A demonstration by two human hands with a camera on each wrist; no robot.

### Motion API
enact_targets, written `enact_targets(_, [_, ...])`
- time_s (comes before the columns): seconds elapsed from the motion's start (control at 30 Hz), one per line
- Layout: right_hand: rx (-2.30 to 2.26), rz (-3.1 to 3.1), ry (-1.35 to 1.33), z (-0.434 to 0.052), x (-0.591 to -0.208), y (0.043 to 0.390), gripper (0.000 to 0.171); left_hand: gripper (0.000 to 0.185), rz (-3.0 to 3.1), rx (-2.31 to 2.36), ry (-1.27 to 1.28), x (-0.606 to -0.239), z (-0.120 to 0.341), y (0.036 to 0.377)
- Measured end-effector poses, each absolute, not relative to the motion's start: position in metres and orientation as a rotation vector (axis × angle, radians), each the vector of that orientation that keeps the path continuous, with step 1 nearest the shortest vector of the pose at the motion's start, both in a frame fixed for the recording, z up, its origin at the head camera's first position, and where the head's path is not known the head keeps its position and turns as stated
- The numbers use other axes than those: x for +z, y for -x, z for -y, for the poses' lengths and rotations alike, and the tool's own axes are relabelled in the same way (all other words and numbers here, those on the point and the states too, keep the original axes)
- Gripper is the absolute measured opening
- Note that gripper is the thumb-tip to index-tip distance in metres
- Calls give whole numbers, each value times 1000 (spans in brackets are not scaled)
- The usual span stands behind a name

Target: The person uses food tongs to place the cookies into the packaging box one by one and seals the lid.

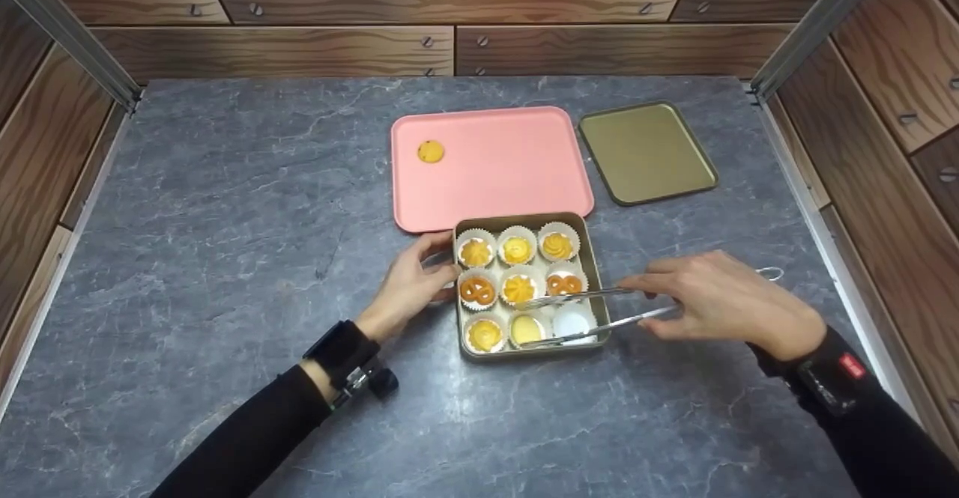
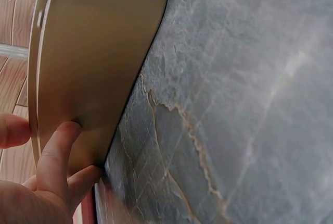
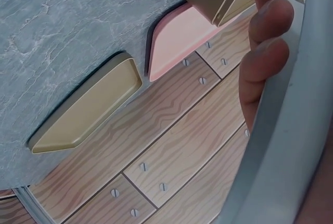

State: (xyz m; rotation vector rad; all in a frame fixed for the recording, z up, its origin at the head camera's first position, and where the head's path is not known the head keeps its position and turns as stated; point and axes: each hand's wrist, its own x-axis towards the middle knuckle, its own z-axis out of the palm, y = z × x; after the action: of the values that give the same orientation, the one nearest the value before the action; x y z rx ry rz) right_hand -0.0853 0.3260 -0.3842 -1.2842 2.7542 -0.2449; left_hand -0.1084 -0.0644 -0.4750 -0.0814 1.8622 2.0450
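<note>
A gold tin [image 1: 524, 354] sits on the grey stone counter and holds nine white paper cups. Cookies fill all but the bottom-right cup [image 1: 573, 322], which is empty. My left hand [image 1: 419, 277] holds the tin's left wall, with fingers [image 2: 57, 156] pressed against the gold side [image 2: 93, 52]. My right hand [image 1: 663, 296] grips metal tongs [image 1: 577, 297] from the right. The tongs' arms are spread, and their tips lie either side of the pale yellow cookie [image 1: 527, 329] in the bottom-middle cup. Whether they touch it is unclear. The right wrist view shows fingers [image 3: 265, 52] on a tong arm [image 3: 291, 130].
A pink tray [image 1: 509, 176] lies just behind the tin with one round cookie [image 1: 430, 151] near its top-left corner. The tin's gold lid [image 1: 646, 152] lies upside down right of the tray. Wood-patterned walls enclose the counter on three sides.
</note>
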Motion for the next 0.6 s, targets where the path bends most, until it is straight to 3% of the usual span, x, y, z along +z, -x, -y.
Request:
enact_targets(0.3, [-433, -2814, 1254, -323, -385, 95, 51, 60, -1883, 2039, 69, -476, 66, 109])
enact_targets(0.6, [-608, -3026, 1128, -294, -390, 140, 51, 60, -1894, 2035, 56, -477, 65, 109])
